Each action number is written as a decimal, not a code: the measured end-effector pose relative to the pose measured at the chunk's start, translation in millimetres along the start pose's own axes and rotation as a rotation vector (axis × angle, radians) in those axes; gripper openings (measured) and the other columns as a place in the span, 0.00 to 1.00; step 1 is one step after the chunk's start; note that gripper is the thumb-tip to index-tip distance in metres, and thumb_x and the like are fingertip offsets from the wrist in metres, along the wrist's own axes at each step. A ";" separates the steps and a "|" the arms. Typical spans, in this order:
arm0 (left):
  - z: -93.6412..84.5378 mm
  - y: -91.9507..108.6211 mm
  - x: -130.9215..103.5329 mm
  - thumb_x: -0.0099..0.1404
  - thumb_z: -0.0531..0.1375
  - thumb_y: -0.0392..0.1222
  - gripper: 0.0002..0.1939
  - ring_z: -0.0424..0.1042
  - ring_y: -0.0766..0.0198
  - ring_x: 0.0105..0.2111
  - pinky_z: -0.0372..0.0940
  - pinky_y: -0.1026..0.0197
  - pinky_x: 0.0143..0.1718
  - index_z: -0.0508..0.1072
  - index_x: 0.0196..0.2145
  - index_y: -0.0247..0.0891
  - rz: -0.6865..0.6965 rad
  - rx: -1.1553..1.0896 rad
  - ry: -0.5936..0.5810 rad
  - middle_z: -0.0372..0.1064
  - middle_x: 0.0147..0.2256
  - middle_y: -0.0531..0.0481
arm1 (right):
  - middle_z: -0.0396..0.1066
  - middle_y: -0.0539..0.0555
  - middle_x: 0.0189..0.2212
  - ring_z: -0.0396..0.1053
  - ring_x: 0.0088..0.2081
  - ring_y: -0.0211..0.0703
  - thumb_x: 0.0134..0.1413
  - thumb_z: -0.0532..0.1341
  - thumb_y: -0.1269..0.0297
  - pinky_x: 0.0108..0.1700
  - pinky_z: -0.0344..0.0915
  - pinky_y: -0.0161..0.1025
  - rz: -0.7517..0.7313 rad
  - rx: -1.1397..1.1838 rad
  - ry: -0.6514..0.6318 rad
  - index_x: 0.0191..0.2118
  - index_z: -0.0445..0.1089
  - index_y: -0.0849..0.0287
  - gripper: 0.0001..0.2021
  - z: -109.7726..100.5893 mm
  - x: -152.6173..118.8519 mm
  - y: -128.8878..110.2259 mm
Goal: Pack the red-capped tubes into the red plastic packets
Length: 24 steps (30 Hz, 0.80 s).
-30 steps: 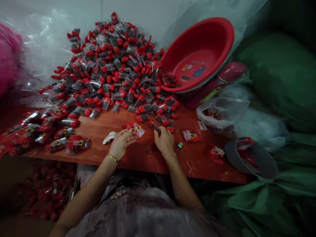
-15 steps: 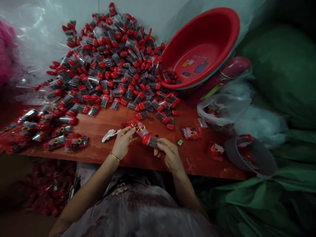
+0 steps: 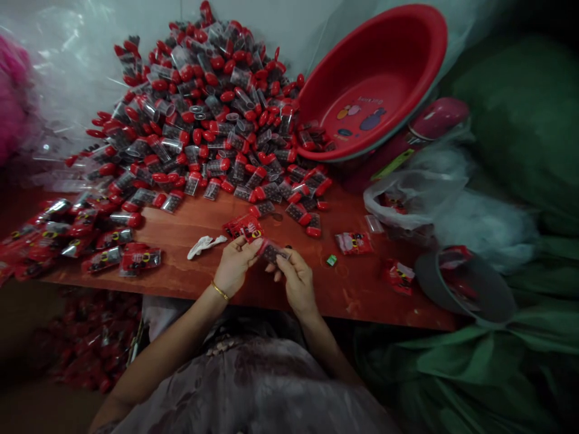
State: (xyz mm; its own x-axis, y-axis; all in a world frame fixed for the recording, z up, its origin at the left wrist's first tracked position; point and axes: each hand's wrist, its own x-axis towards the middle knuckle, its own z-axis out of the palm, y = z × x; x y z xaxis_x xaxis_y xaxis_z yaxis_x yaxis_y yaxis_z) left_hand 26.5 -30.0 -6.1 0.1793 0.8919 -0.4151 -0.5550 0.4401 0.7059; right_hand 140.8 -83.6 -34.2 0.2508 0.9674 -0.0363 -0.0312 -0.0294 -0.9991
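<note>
Left hand point(image 3: 233, 268) and right hand point(image 3: 299, 284) have drawn closer together. Red packets point(image 3: 140, 259) lie left; the left hand pinches one end of a dark tube point(image 3: 272, 252), which slants left to right between them; the right hand holds its nearer end; tube pile point(image 3: 215, 129) beyond, red basin point(image 3: 393, 60) far right

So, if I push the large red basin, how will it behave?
The red basin is probably stiff, as its rim makes a smooth curve. It could tip or slide, since it lies tilted. The small tubes at its low side might roll.
</note>
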 end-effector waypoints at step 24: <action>-2.3 9.1 -4.8 0.48 0.67 0.50 0.16 0.63 0.71 0.15 0.51 0.67 0.12 0.71 0.27 0.33 0.032 0.128 -0.048 0.75 0.27 0.47 | 0.68 0.46 0.19 0.60 0.17 0.32 0.58 0.54 0.54 0.21 0.58 0.31 -0.014 -0.042 -0.050 0.30 0.64 0.57 0.13 30.4 -6.4 -10.5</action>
State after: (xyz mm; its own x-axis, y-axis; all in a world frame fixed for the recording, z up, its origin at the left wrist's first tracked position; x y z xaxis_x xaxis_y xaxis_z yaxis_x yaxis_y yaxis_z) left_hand 18.7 -30.5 1.0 0.2030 0.9084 -0.3655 -0.4532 0.4180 0.7873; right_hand 110.1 -81.8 -22.8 0.2027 0.9790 -0.0221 0.0128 -0.0252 -0.9996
